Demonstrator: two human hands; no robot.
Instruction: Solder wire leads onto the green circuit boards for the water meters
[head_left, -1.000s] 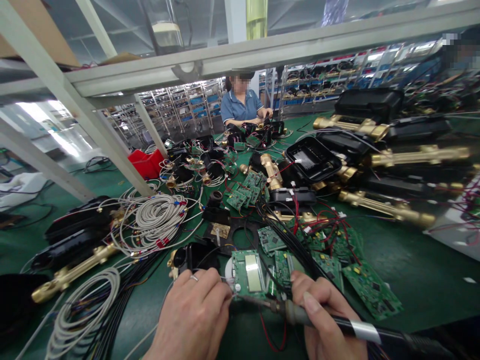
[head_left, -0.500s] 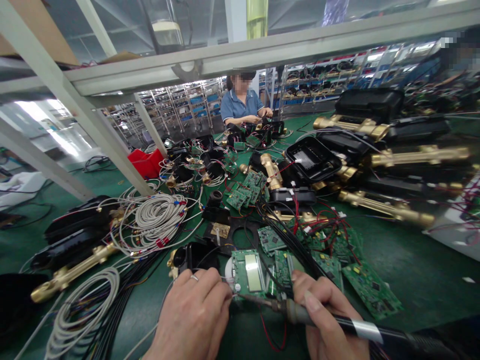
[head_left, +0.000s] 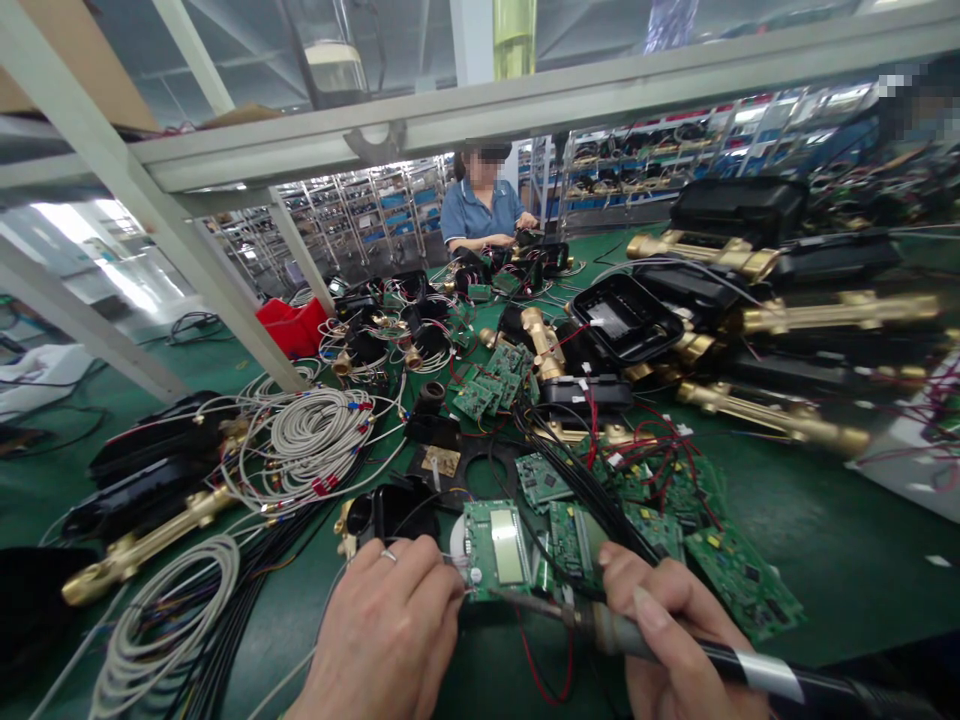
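Observation:
A green circuit board with a pale display (head_left: 498, 548) lies in front of me. At its left edge my left hand (head_left: 391, 622) is closed, its fingertips on thin wires that run to the board; the fingertips are partly hidden. My right hand (head_left: 675, 625) grips a soldering iron (head_left: 616, 628) like a pen. The iron's tip points left, at the lower edge of the board. Just behind my left hand sits a black housing (head_left: 394, 512) with a brass fitting. Red and black wires (head_left: 541, 680) hang below the iron.
Coiled grey cables (head_left: 319, 430) and brass pipe bodies (head_left: 161, 535) lie at left. Loose circuit boards (head_left: 739, 580) and black cables spread at right, with stacked brass meter bodies (head_left: 772, 415) beyond. A co-worker (head_left: 484, 210) sits across the bench, below a metal shelf frame (head_left: 480, 125).
My right hand and the soldering iron have shifted slightly to the right, the tip drawing a little away from the board's edge. My left hand stays in place. The co-worker's hands moved slightly.

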